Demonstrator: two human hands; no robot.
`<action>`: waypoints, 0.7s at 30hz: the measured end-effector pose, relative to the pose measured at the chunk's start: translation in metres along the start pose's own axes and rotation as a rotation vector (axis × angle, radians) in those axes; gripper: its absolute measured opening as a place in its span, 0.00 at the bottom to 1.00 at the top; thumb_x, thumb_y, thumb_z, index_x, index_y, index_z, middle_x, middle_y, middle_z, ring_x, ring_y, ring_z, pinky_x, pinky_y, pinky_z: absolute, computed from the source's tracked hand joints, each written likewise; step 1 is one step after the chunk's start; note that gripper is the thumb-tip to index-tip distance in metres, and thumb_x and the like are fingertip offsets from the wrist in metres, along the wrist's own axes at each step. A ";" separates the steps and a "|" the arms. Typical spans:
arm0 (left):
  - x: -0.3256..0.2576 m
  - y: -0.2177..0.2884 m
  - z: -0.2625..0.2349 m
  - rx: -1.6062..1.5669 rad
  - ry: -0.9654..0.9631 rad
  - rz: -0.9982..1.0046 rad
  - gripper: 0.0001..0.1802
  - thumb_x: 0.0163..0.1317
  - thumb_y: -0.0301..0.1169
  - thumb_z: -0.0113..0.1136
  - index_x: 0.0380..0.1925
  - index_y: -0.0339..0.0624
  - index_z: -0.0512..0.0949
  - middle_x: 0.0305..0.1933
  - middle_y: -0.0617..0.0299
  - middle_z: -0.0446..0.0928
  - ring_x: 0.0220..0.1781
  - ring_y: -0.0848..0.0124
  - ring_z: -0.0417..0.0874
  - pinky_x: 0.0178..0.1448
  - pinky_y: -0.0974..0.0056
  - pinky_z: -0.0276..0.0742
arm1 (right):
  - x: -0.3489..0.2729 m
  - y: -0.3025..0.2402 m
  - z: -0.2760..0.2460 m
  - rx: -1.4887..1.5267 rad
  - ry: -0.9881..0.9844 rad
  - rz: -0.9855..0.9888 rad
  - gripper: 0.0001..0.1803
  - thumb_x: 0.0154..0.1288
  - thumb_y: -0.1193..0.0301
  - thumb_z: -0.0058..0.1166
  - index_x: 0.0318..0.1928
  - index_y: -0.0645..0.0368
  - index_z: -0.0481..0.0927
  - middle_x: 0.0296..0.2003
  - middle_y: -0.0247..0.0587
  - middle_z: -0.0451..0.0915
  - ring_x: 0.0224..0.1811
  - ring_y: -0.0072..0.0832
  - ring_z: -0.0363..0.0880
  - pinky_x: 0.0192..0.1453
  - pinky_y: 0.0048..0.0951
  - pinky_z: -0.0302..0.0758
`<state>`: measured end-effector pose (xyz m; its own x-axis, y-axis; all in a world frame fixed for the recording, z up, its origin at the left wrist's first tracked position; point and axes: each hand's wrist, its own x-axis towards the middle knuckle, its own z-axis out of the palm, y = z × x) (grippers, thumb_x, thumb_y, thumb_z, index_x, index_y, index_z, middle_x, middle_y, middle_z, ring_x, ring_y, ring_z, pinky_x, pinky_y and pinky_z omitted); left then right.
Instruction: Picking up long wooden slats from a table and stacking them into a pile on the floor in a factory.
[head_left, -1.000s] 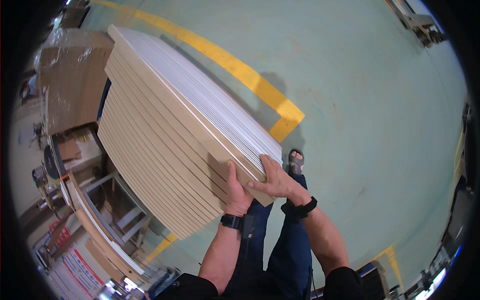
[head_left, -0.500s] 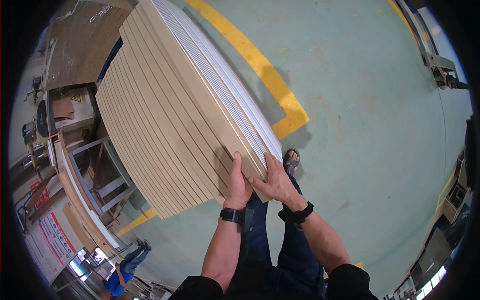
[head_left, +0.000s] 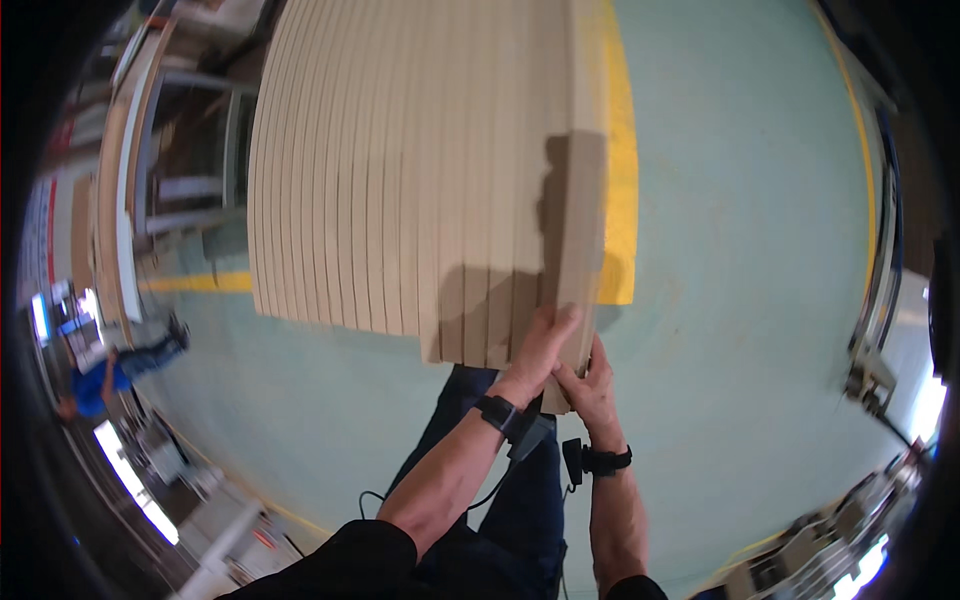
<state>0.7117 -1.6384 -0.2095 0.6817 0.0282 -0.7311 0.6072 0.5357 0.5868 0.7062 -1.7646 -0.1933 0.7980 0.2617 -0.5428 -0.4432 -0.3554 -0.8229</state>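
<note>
A row of long beige boards (head_left: 330,170) stands on edge, packed face to face, with narrow dark gaps between them. My left hand (head_left: 540,350) grips the near end of the outermost board (head_left: 580,200), its thumb lying over the top edge and its other fingers partly hidden. Just to the right, my right hand (head_left: 592,390) holds the same board's end corner, with fingers against the outer side and thumb near the edge. That board leans slightly and its near end sticks out past the rest. Both wrists wear black straps.
Yellow floor marking (head_left: 620,200) runs along the boards' right side on the green floor (head_left: 740,300). A metal frame table (head_left: 190,190) stands to the left. A person in blue (head_left: 95,385) is at the far left. Machinery (head_left: 865,385) lines the right rim.
My view has turned, so the boards now run straight ahead. The white ribbed face of the outermost board no longer shows. Both hands remain at its near end, the right one lower.
</note>
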 end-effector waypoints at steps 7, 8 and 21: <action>0.007 0.006 -0.005 0.355 0.146 0.201 0.42 0.65 0.56 0.56 0.64 0.29 0.65 0.60 0.36 0.64 0.63 0.46 0.69 0.68 0.53 0.65 | 0.003 -0.012 0.006 0.173 -0.066 0.183 0.40 0.62 0.59 0.66 0.67 0.67 0.65 0.57 0.44 0.76 0.58 0.30 0.74 0.63 0.32 0.70; 0.007 0.006 -0.005 0.276 0.109 0.260 0.42 0.65 0.56 0.56 0.64 0.29 0.65 0.60 0.36 0.64 0.63 0.46 0.69 0.68 0.53 0.65 | 0.003 -0.012 0.007 0.172 -0.099 0.233 0.40 0.63 0.58 0.66 0.67 0.67 0.65 0.57 0.43 0.76 0.58 0.30 0.74 0.63 0.31 0.70; 0.006 0.007 -0.010 0.389 0.161 0.221 0.48 0.64 0.57 0.58 0.65 0.21 0.60 0.61 0.32 0.66 0.65 0.44 0.70 0.69 0.52 0.66 | 0.003 -0.016 0.015 0.022 -0.088 0.267 0.38 0.66 0.50 0.59 0.64 0.66 0.67 0.52 0.36 0.77 0.53 0.24 0.74 0.57 0.26 0.71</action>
<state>0.7159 -1.6261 -0.2132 0.7587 0.2527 -0.6004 0.5831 0.1474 0.7989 0.7099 -1.7447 -0.1838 0.6136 0.2391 -0.7525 -0.6423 -0.4031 -0.6518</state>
